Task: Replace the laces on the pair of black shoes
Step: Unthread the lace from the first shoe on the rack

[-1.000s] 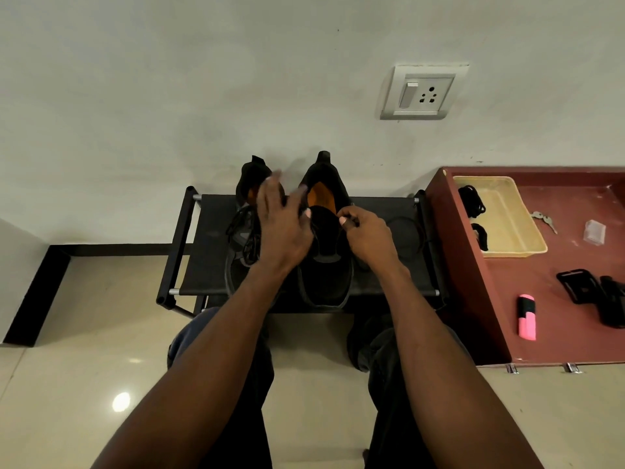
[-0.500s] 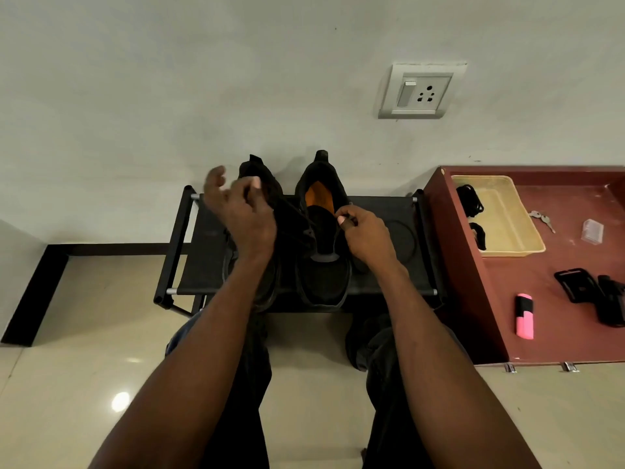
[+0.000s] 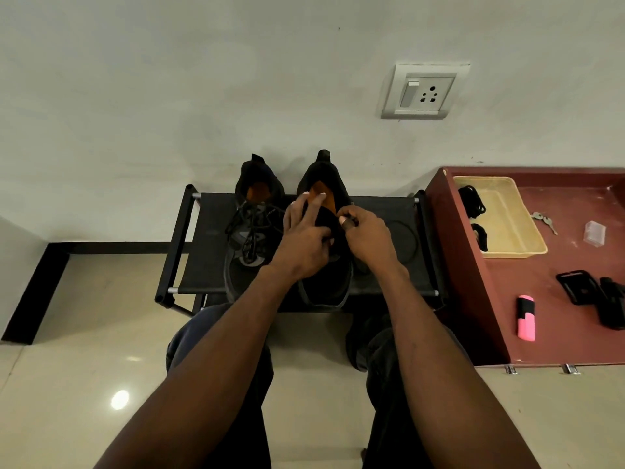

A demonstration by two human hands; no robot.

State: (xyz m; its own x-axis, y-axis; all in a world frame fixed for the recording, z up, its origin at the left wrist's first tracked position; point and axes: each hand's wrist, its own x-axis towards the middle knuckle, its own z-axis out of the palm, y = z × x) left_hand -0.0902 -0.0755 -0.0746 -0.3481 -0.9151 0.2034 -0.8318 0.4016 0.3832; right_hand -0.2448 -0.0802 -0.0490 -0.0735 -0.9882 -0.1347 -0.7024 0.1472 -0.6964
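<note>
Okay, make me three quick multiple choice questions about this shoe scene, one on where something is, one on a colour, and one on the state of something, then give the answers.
1. Where is the pink and black highlighter?
A. on the dark red tabletop
B. in the yellow plastic tray
C. on the floor

2. What colour are the insoles of the black shoes?
A. white
B. orange
C. green

3. Which shoe shows lacing over its tongue?
A. left black shoe
B. right black shoe
C. neither

Answers:
1 A, it lies on the red surface, outside the tray.
2 B, orange shows inside both heels.
3 A, laces cross the left shoe; the left hand and right hand cover the right shoe's tongue.
</note>
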